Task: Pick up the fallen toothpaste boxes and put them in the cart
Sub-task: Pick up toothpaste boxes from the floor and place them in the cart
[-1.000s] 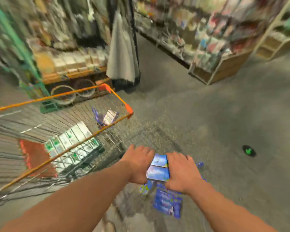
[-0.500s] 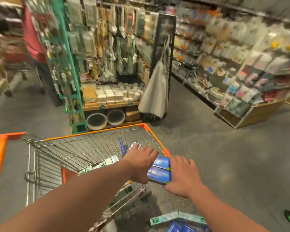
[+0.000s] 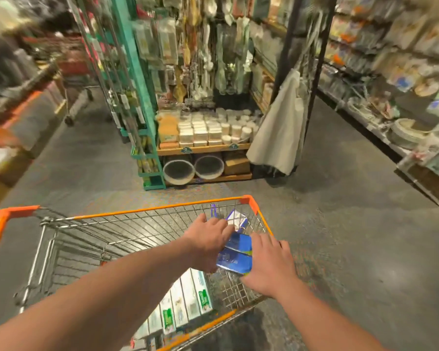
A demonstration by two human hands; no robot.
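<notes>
Two blue toothpaste boxes (image 3: 236, 255) are stacked and pressed between my hands, above the right side of the wire cart (image 3: 147, 210) with its orange rim. My left hand (image 3: 208, 243) grips their left end and my right hand (image 3: 269, 267) their right end. A row of white and green toothpaste boxes (image 3: 185, 300) lies on the cart's bottom near me. Another blue and white box (image 3: 236, 219) leans in the cart's far right corner.
A green-framed display rack (image 3: 142, 102) with a wooden shelf of white containers (image 3: 208, 133) stands just beyond the cart. A pale cloth bag (image 3: 279, 133) hangs on a black post. Stocked shelves (image 3: 401, 97) line the right. Grey floor runs between them.
My hands have carried the two blue boxes up from the floor and leftward over the cart's right rim. The view has risen, and the boxes left on the floor are out of sight.
</notes>
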